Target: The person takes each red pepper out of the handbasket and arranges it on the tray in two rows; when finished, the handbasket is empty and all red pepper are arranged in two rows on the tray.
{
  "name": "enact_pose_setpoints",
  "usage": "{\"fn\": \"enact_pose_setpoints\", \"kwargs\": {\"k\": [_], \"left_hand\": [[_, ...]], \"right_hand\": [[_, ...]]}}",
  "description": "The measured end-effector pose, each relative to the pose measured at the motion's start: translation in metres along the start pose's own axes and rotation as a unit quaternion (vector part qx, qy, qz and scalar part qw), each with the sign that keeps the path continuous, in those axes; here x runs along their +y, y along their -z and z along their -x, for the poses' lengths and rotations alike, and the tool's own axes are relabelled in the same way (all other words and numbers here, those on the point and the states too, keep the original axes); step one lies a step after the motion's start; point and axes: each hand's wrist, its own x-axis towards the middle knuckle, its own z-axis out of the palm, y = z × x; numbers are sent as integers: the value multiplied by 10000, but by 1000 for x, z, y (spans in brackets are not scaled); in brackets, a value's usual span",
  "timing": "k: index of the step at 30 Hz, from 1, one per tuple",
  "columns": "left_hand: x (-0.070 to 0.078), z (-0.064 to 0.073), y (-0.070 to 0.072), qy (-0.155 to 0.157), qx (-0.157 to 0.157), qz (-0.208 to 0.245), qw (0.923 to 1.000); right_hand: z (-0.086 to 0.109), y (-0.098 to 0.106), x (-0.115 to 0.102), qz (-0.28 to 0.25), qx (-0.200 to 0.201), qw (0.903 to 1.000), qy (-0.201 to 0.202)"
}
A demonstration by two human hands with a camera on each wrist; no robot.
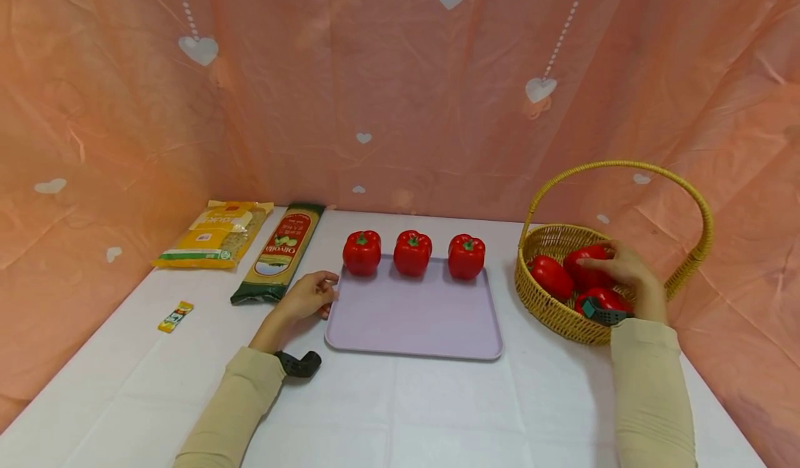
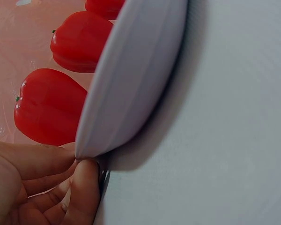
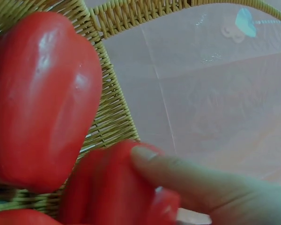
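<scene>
My left hand pinches the left rim of the lilac tray between thumb and fingers; the left wrist view shows the fingertips at the tray's corner. Three red bell peppers stand in a row along the far side of the tray: a left one, a middle one and a right one. Over at the wicker basket, my right hand grips a red bell pepper, the thumb lying on its side. Two more peppers rest in the basket, one to its left and one nearer me.
The basket's tall handle arches over it. Left of the tray lie a green-ended pasta packet, a yellow bag and a small yellow sachet. A pink curtain hangs behind the white-covered table.
</scene>
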Motion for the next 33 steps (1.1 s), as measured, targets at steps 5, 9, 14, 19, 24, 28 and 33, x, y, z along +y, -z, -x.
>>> {"fn": "enact_pose_setpoints", "kwargs": {"k": [5, 9, 14, 19, 24, 28, 33], "left_hand": [[0, 0, 1, -4, -17, -14, 10000], [0, 0, 1, -14, -14, -63, 10000], [1, 0, 1, -36, -37, -46, 10000], [1, 0, 0, 61, -23, 14, 10000], [1, 1, 0, 114, -6, 10, 9999], [0, 0, 0, 129, -3, 16, 9999], [0, 0, 0, 156, 1, -8, 9999]], "right_hand": [[1, 3, -7, -104, 738, 9969, 267], [6, 6, -13, -131, 1142, 9921, 505], [13, 10, -20, -384, 1197, 9906, 546], [22, 10, -29, -741, 955, 9904, 673], [29, 5, -33, -853, 894, 9841, 1277], [31, -4, -40, -1306, 660, 9723, 1822], [31, -17, -56, -1829, 399, 9541, 2338]]}}
